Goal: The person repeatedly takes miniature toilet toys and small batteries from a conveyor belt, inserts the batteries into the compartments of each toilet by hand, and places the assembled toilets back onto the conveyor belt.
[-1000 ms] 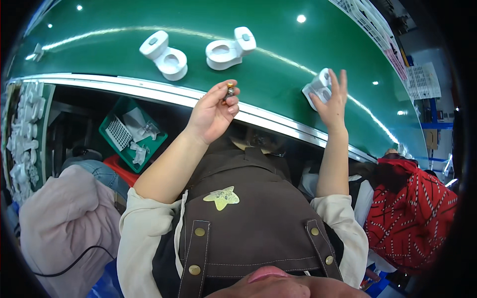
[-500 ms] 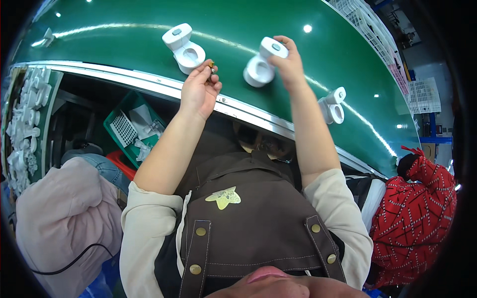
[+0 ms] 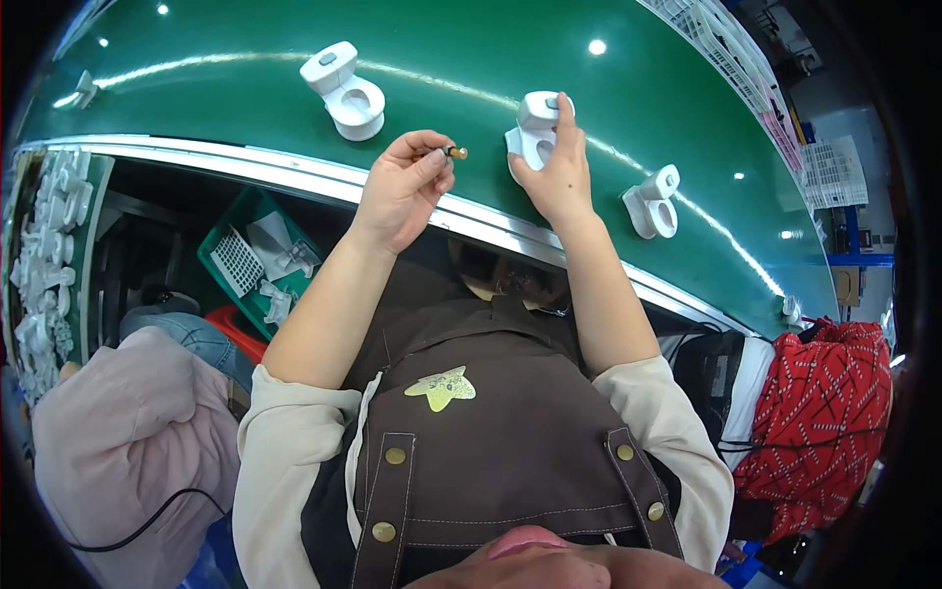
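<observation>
My left hand (image 3: 404, 191) is closed in a pinch above the green surface's near edge, holding a small cylinder (image 3: 456, 153) with a copper-coloured end. A white miniature toilet (image 3: 531, 147) stands in my right hand's (image 3: 561, 177) grip, the thumb at its bowl and the fingers along its right side. One fingertip rests by the grey button on its tank. To the left, another white toy toilet (image 3: 357, 110) stands untouched. A third toy toilet (image 3: 652, 218) is right of my right forearm.
The green work surface (image 3: 442, 59) has a pale metal rail (image 3: 294, 167) along its near edge. White parts fill a rack (image 3: 49, 245) at far left. A green basket (image 3: 235, 280) sits below. People in pink (image 3: 137, 422) and red-patterned clothing (image 3: 819, 432) flank me.
The toy toilet in my right hand has shifted slightly right and turned. My left hand has moved away from the left toilet, tilting the small cylinder to the right. The left toilet appears farther left.
</observation>
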